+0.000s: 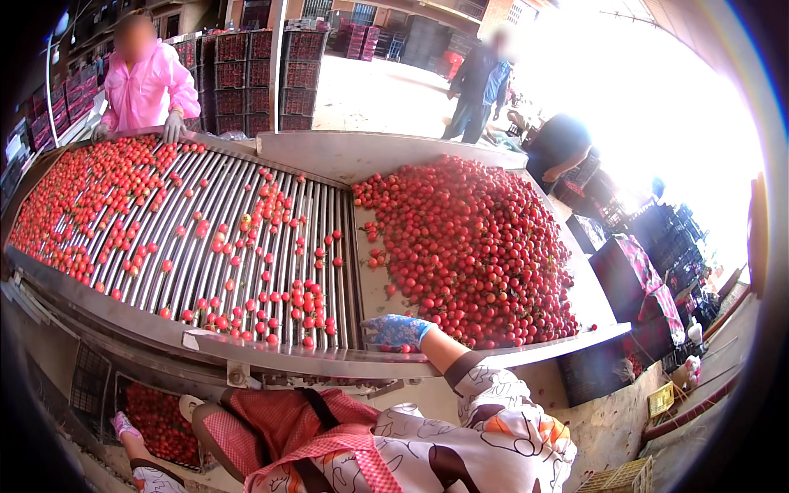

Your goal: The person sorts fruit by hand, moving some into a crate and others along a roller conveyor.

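Note:
My right hand, in a blue floral glove, lies palm down at the near edge of the metal feed tray, its fingers pointing left at the rollers. A few small tomatoes touch its underside. To its right rises a large heap of small red tomatoes. The roller conveyor carries scattered tomatoes, denser at the far left. Low at the left, my left hand, in a pink glove, is beside the rim of a black plastic crate of tomatoes; its fingers are too small to read.
A person in a pink jacket rests gloved hands at the conveyor's far edge. Stacked crates stand behind. Another person stands farther back, and one bends at the right. Dark crates and yellow crates are at the right.

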{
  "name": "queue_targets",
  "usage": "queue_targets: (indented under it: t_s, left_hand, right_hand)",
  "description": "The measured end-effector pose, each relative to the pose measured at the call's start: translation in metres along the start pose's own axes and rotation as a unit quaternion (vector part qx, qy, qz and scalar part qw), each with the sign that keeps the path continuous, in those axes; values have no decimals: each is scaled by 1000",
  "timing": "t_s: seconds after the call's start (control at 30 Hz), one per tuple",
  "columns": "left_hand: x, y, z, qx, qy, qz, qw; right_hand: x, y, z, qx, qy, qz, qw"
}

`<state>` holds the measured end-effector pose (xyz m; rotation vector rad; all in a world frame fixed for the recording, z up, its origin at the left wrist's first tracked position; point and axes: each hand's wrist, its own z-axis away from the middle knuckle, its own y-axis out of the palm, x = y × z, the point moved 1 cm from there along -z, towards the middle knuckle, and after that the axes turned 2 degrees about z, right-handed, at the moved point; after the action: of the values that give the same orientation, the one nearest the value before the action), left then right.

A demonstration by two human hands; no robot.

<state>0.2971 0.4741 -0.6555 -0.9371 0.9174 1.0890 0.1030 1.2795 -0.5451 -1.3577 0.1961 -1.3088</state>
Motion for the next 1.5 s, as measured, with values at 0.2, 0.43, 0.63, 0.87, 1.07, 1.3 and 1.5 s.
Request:
queue_targets:
  t_s: [0.2, 0.43, 0.63, 0.87, 1.07, 1.3, 1.5]
  left_hand:
    - [-10, -43, -36, 15, 142, -169, 975]
    - [-37, 48, 142, -102, 47, -391, 914]
    - [-50, 37, 84, 8, 200, -133, 971]
    - [-84, 113, 151, 5, 457, -207, 865]
    - [-113, 127, 190, 156, 495, -75, 851]
    - [-112, 180, 371, 219, 645, -105, 725]
    - [-73, 207, 441, 424, 638, -267, 585]
  right_hand:
    - [1, -1, -6, 39, -147, 206, 967]
    - [-36, 15, 15, 125, 25, 68, 989]
    - [-9, 5, 2, 72, -139, 204, 967]
    - [-77, 40, -12, 61, 9, -99, 993]
    - [5, 11, -7, 82, 74, -80, 991]
    - [-66, 37, -5, 28, -66, 46, 996]
    - [-6, 13, 4, 61, 78, -13, 995]
